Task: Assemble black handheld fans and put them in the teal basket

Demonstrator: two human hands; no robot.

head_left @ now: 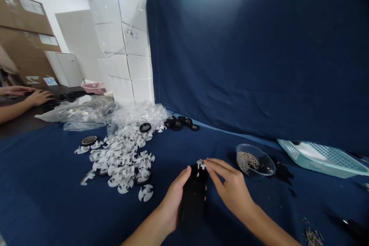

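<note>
My left hand [173, 199] is wrapped round a tall black stack of round parts [192, 200] that stands on the blue cloth in front of me. My right hand [227, 184] pinches a small white plastic piece [201, 164] at the top of that stack. To the left lies a spread of several white plastic pieces [122, 159] with a few black round caps among them. A clear bowl of small grey bits [253, 161] sits just right of my right hand.
Crumpled clear plastic bags [86, 113] lie at the back left, and several black caps [180, 123] at the back centre. A teal basket [323, 157] stands at the right. A blue curtain hangs behind. Another person's hands [34, 98] rest on a dark table far left.
</note>
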